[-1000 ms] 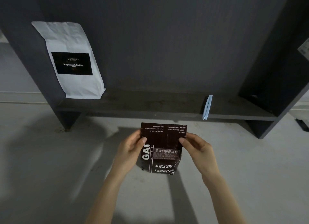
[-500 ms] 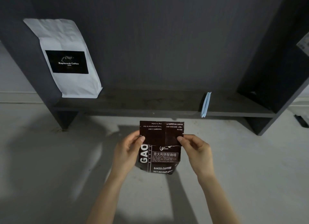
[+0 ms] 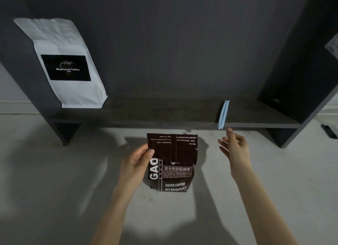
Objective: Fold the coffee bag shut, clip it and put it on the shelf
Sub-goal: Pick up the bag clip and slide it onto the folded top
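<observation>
A dark brown coffee bag [image 3: 173, 164] with white print stands on the grey floor, its top folded down toward me. My left hand [image 3: 136, 164] pinches the fold at the bag's left edge, thumb on the front. My right hand [image 3: 235, 148] is off the bag, fingers spread, in the air just below a light blue clip [image 3: 223, 115]. The clip lies on the front edge of the dark shelf board [image 3: 164, 115], to the right of the middle.
A white coffee bag [image 3: 67, 65] with a black label leans at the shelf's left end. Dark side panels [image 3: 300, 71] close the shelf on both sides. A small black object [image 3: 329, 131] lies on the floor at far right.
My right hand has let go of the bag's folded top and moved up and right toward the blue clip. My left hand still holds the fold.
</observation>
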### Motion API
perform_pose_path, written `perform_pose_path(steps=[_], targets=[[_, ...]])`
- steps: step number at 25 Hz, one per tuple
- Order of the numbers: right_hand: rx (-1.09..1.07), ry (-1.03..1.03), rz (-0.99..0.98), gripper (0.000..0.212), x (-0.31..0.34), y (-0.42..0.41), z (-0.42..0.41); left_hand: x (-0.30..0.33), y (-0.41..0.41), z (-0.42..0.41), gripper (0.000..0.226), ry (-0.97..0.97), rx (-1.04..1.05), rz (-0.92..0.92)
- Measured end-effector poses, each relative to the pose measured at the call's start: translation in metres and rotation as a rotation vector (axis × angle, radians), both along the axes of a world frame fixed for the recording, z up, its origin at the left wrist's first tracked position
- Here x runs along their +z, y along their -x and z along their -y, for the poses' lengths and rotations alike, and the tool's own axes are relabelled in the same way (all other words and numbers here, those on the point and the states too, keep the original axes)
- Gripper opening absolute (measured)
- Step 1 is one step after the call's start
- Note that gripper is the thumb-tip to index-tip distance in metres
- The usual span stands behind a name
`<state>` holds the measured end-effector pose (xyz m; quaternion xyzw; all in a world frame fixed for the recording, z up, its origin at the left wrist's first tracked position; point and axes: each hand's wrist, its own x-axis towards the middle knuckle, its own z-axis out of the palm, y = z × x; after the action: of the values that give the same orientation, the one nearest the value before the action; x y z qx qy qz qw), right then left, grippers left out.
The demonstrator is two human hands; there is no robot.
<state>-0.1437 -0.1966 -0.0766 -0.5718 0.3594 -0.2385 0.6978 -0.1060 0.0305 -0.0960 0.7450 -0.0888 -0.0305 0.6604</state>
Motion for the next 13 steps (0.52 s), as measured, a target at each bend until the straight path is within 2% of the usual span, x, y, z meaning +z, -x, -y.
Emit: perform_pose_path(steps=[7,11,13], targets=[[0.075,0.081,-0.155,0.032,0.011,-0.034,0.015,0.001,-0.002,0.001,0.028,0.022,-0.037,-0.018],[0.069,0.098,-0.178,0.021,0.006,-0.043,0.020,0.002,-0.002,0.000,0.029,0.028,-0.043,-0.006],[0.058,0.103,-0.156,0.023,0.005,-0.041,0.022,0.004,0.000,0.001,0.028,0.037,-0.045,-0.005]])
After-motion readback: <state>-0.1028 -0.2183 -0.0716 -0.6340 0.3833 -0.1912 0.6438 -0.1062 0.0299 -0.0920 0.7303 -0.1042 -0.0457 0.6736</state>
